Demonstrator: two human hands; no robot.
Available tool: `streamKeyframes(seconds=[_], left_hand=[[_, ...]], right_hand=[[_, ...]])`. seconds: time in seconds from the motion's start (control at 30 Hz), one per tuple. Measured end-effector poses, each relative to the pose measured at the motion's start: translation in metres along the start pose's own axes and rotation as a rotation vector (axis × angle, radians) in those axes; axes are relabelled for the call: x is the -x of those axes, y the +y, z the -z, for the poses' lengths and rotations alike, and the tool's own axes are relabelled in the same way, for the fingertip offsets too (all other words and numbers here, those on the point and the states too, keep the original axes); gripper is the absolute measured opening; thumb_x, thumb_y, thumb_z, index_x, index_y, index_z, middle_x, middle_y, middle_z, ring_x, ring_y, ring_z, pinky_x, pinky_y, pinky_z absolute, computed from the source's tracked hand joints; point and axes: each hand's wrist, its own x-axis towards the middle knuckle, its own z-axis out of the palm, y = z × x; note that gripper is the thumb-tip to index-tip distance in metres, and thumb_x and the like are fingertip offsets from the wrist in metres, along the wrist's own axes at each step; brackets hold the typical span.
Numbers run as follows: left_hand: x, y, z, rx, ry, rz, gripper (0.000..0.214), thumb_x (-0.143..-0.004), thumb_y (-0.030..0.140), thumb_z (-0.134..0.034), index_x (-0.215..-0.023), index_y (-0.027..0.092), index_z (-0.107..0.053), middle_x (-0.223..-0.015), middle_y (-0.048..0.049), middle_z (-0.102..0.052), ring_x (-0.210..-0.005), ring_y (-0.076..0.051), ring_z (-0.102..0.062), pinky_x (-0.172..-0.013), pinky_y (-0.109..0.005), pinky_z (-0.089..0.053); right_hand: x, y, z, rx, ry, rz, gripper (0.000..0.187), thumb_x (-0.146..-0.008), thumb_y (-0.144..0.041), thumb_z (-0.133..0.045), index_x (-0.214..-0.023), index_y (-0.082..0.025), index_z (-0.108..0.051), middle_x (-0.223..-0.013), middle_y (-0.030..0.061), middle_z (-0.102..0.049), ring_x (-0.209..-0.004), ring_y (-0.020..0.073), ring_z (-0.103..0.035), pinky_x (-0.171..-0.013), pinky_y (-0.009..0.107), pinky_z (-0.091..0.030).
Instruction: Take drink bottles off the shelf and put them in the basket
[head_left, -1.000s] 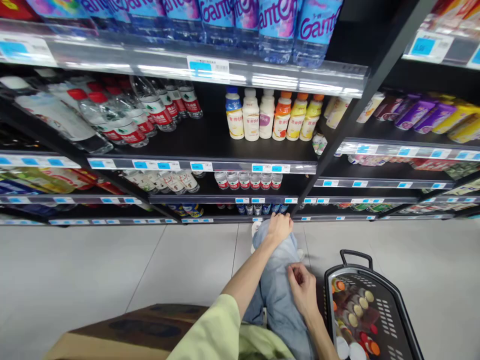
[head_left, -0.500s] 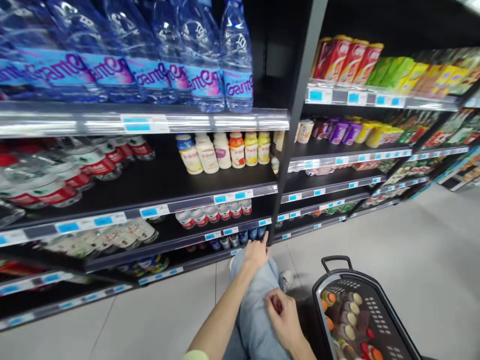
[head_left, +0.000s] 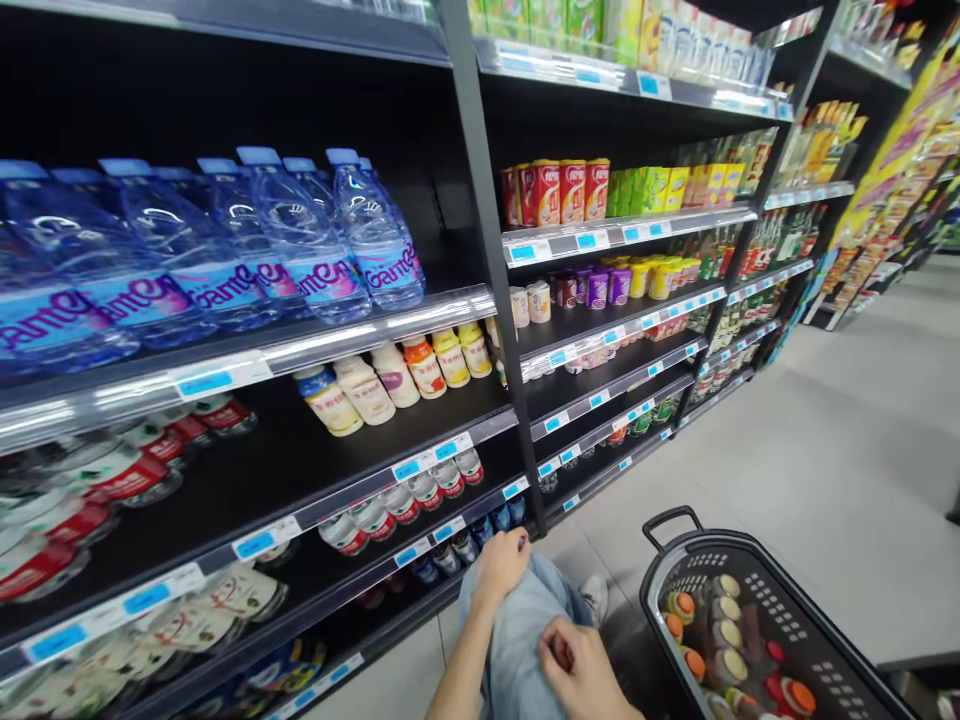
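Observation:
My left hand rests on my knee, its fingers curled in with nothing showing in them. My right hand lies on my thigh, loosely closed, the hollow between thumb and fingers holding nothing visible. Both touch my light blue jeans. Just beyond the left hand, blue cans line the low shelf. On the shelf above them are cans with red and white labels. Higher up, small drink bottles with coloured caps stand in a row.
A black shopping basket with jars and orange-capped bottles stands on the floor at my right. Large blue water bottles fill the upper left shelf. A dark shelf post divides the bays; red packs stand beyond it.
My left hand's pointing index finger has curled in, and the hand now sits on the knee. The view has tilted up and swung right. My right hand stays on the thigh.

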Motion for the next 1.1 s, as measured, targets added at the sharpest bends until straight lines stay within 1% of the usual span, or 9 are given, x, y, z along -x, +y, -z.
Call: streamKeyframes(seconds=[0.27, 0.47, 0.57, 0.63, 0.7, 0.77, 0.9, 1.03, 1.1], left_hand=[[0.009, -0.009, -0.009, 0.151, 0.108, 0.019, 0.03, -0.105, 0.029, -0.051, -0.115, 0.03, -0.08, -0.096, -0.0031, -0.082, -0.101, -0.022, -0.077, -0.083, -0.026, -0.047], [0.007, -0.005, -0.013, 0.177, 0.128, 0.025, 0.03, -0.105, 0.027, -0.051, -0.113, 0.029, -0.08, -0.102, -0.0033, -0.083, -0.105, -0.021, -0.076, -0.083, -0.026, -0.046], [0.006, -0.003, -0.012, 0.145, 0.117, 0.02, 0.031, -0.105, 0.027, -0.05, -0.112, 0.029, -0.08, -0.103, -0.0037, -0.083, -0.106, -0.022, -0.076, -0.086, -0.028, -0.047], [0.007, -0.001, -0.011, 0.104, 0.121, 0.045, 0.033, -0.105, 0.028, -0.047, -0.113, 0.028, -0.079, -0.106, -0.0052, -0.082, -0.108, -0.023, -0.075, -0.092, -0.03, -0.048], [0.01, 0.001, -0.012, 0.071, 0.14, 0.099, 0.035, -0.105, 0.028, -0.045, -0.115, 0.025, -0.078, -0.111, -0.0077, -0.081, -0.115, -0.025, -0.072, -0.101, -0.033, -0.048], [0.017, 0.004, -0.015, 0.062, 0.155, 0.182, 0.037, -0.103, 0.029, -0.046, -0.123, 0.023, -0.076, -0.126, -0.0111, -0.077, -0.128, -0.029, -0.065, -0.107, -0.039, -0.047], [0.029, 0.013, -0.019, 0.108, 0.15, 0.287, 0.046, -0.099, 0.031, -0.049, -0.137, 0.018, -0.071, -0.147, -0.0165, -0.064, -0.143, -0.037, -0.052, -0.106, -0.05, -0.052], [0.025, 0.011, -0.017, 0.206, 0.158, 0.287, 0.042, -0.099, 0.03, -0.048, -0.126, 0.014, -0.076, -0.134, -0.0187, -0.071, -0.138, -0.037, -0.057, -0.107, -0.052, -0.053], [0.019, 0.008, -0.016, 0.246, 0.163, 0.29, 0.04, -0.099, 0.028, -0.047, -0.119, 0.014, -0.078, -0.128, -0.0184, -0.075, -0.134, -0.035, -0.06, -0.109, -0.051, -0.052]], right_hand=[[0.0, 0.002, -0.004, 0.008, 0.008, 0.012, 0.022, -0.093, -0.035, -0.059, -0.08, -0.02, -0.068, -0.059, -0.0038, -0.049, -0.057, 0.014, -0.049, -0.062, 0.028, -0.03], [-0.003, 0.016, -0.005, -0.013, -0.012, 0.037, 0.028, -0.094, -0.041, -0.059, -0.079, -0.02, -0.069, -0.058, -0.0035, -0.049, -0.056, 0.0142, -0.048, -0.061, 0.028, -0.032], [-0.012, 0.021, 0.005, -0.033, -0.079, 0.05, 0.026, -0.093, -0.041, -0.061, -0.082, -0.02, -0.071, -0.058, -0.0036, -0.051, -0.057, 0.014, -0.049, -0.06, 0.027, -0.032], [-0.03, 0.019, 0.022, -0.081, -0.079, 0.064, 0.026, -0.095, -0.042, -0.06, -0.086, -0.02, -0.073, -0.061, -0.0032, -0.054, -0.057, 0.014, -0.051, -0.058, 0.026, -0.034], [-0.059, 0.01, 0.049, -0.143, -0.009, 0.096, 0.03, -0.097, -0.046, -0.058, -0.092, -0.02, -0.072, -0.065, -0.0016, -0.061, -0.058, 0.0148, -0.055, -0.057, 0.025, -0.039], [-0.099, -0.007, 0.086, -0.168, 0.154, 0.152, 0.035, -0.095, -0.052, -0.06, -0.096, -0.018, -0.07, -0.072, 0.0024, -0.067, -0.061, 0.0171, -0.06, -0.058, 0.027, -0.046], [-0.2, -0.063, 0.163, -0.137, 0.385, 0.261, 0.048, -0.09, -0.062, -0.065, -0.109, -0.017, -0.065, -0.09, 0.0103, -0.075, -0.072, 0.0208, -0.07, -0.064, 0.033, -0.057], [-0.31, -0.12, 0.215, -0.118, 0.397, 0.417, 0.057, -0.084, -0.056, -0.078, -0.122, -0.02, -0.057, -0.114, 0.0159, -0.077, -0.091, 0.0241, -0.076, -0.079, 0.04, -0.062], [-0.361, -0.14, 0.23, -0.135, 0.362, 0.429, 0.058, -0.084, -0.051, -0.08, -0.125, -0.018, -0.055, -0.119, 0.0221, -0.076, -0.092, 0.0236, -0.077, -0.075, 0.039, -0.062]])
